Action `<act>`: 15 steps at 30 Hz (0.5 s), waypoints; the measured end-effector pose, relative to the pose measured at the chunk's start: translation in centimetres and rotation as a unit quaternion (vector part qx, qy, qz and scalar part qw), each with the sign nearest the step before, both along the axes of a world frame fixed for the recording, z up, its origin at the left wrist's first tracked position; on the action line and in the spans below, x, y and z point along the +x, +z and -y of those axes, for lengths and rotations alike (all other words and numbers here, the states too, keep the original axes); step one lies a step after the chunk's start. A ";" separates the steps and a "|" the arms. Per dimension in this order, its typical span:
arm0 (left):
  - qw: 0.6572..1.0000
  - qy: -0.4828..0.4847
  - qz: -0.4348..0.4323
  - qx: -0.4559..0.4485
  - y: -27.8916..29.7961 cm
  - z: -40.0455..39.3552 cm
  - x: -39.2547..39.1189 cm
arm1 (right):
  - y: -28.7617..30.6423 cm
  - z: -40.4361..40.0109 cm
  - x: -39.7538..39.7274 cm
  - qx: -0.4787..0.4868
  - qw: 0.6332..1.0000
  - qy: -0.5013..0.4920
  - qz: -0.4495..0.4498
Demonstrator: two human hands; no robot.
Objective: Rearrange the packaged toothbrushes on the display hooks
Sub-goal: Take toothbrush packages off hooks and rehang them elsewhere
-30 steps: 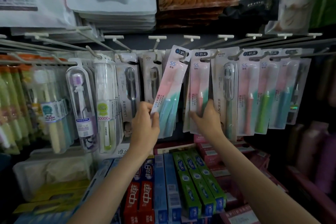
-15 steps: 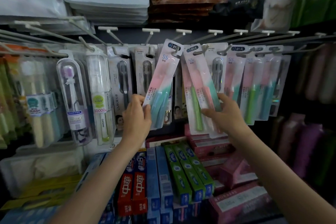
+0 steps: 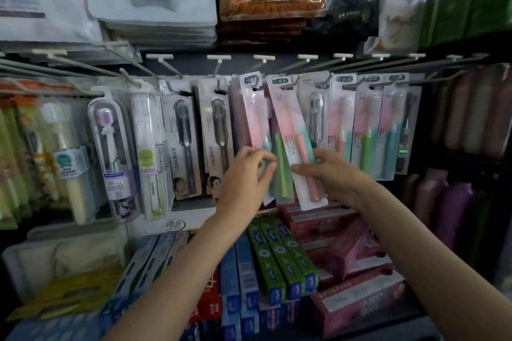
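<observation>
Retail display wall: a row of display hooks [image 3: 288, 84] carries packaged toothbrushes above stacked toothpaste boxes [image 3: 277, 263].

Central item: the tilted pink-and-teal pack [image 3: 293, 135] hangs by its top slot on a hook, with its lower end swung toward the right. Half a second ago the left hand held a similar pack tilted clear of the row; that left pack [image 3: 256, 113] now hangs nearly upright on the adjacent hook. Judgement: one pack appears re-hung, and the tilted pack is the next to be settled or transferred.

Left hand [image 3: 245, 174]: fingers curled, fingertips pinching the lower edge of the left pack. Right hand [image 3: 332, 171]: raised, fingers and thumb gripping the lower part of the tilted pack.
</observation>
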State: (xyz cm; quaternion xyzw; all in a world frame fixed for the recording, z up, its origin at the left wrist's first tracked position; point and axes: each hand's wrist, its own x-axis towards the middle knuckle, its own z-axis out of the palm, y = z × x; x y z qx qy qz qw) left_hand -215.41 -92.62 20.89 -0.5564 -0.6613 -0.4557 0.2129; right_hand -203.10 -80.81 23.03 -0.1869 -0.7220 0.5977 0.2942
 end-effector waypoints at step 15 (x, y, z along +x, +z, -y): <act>0.950 -0.111 0.286 -0.052 1.3 -1.3 1.0 | -2.0 1.6 -1.2 -0.012 0.996 0.090 -0.012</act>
